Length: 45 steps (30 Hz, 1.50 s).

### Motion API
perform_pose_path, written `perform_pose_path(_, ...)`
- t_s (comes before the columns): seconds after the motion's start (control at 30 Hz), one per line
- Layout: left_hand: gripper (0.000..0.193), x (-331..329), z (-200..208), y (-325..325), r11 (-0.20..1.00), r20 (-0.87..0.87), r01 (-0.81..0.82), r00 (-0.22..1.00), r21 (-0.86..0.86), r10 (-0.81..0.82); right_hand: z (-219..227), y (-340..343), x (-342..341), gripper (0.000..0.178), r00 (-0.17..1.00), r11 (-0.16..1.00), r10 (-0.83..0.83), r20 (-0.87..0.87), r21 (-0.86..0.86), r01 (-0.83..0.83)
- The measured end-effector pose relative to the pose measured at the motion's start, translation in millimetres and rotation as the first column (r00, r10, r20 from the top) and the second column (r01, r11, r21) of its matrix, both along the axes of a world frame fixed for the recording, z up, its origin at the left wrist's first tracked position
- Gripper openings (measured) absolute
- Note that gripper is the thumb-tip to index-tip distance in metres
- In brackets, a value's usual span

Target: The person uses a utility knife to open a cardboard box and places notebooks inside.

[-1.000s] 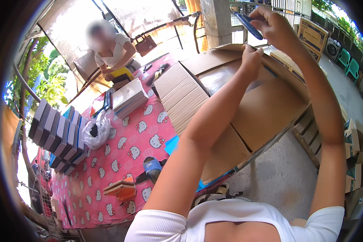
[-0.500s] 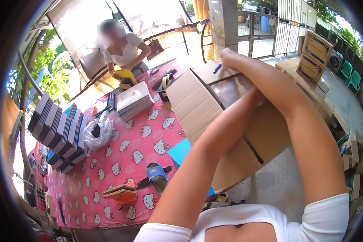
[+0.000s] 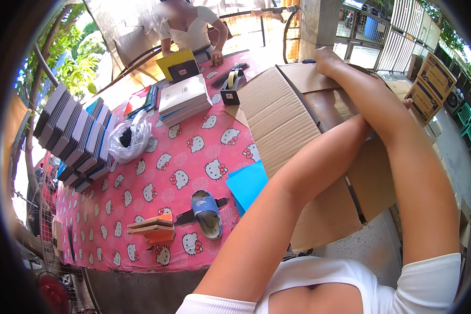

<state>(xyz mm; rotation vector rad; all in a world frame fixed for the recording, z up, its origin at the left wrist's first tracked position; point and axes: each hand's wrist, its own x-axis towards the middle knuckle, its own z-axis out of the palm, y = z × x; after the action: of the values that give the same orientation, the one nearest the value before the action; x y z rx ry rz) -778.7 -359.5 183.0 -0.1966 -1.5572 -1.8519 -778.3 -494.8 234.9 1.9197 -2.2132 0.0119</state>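
A large brown cardboard box (image 3: 277, 112), its flaps spread and shiny brown tape on its top, lies in front of me at the table's right edge. My arms cross over it. My right hand (image 3: 327, 60) is at its far side, on or just above the far flap, with the fingers mostly hidden. A small dark blue, pen-like thing (image 3: 309, 61) lies against that hand; whether the fingers hold it is unclear. My left hand (image 3: 408, 103) passes beneath my right forearm to the box's right side, where only fingertips show.
The pink patterned table (image 3: 157, 209) bears tall book stacks (image 3: 73, 136), white books (image 3: 186, 99), a tape dispenser (image 3: 232, 86), a plastic bag (image 3: 131, 138), blue sheets (image 3: 248, 183), a blue slipper (image 3: 206, 214) and an orange block (image 3: 154, 228). Across it sits a person (image 3: 191, 31). Cartons (image 3: 429, 86) stand right.
The view has shifted, so the scene sits further up and right. My left fingertips now show beyond my right forearm. The person opposite has let go of the yellow book, which stands upright.
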Motion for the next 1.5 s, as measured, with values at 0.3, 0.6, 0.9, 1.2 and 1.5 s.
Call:
perform_pose_path(0.3, 0.035, 2.8, 1.0, -6.2, 0.999, 0.016, -0.026, 1.0, 0.019, 0.026, 5.6, 17.3, -5.2, 0.019, 0.995, 0.995, 0.096, 0.0, -0.02, -0.096)
perform_pose_path(0.6, 0.033, -11.9, -2.0, -2.2, 0.995, -0.016, -0.096, 0.995, -0.007, 0.096, -6.0, 29.0, -31.8, 0.018, 0.976, 0.969, 0.204, -0.07, -0.125, -0.211)
perform_pose_path(0.9, 0.032, -14.3, -6.7, -5.2, 0.988, -0.023, -0.154, 0.988, 0.011, 0.154, -8.1, -2.0, -46.9, 0.017, 0.976, 0.964, 0.17, -0.134, -0.182, -0.193)
perform_pose_path(1.2, 0.031, -16.4, 2.8, -10.4, 0.489, -0.013, -0.505, 0.705, -0.712, 0.709, 27.6, 53.1, -164.5, 0.032, 0.983, 0.902, 0.12, 0.142, -0.429, -0.048)
perform_pose_path(1.5, 0.073, 51.4, 56.7, -39.3, 0.384, 0.385, -0.029, -0.059, -0.923, 0.921, 34.6, 145.3, -148.4, 0.036, 0.99, 0.765, -0.103, -0.1, -0.644, 0.015)
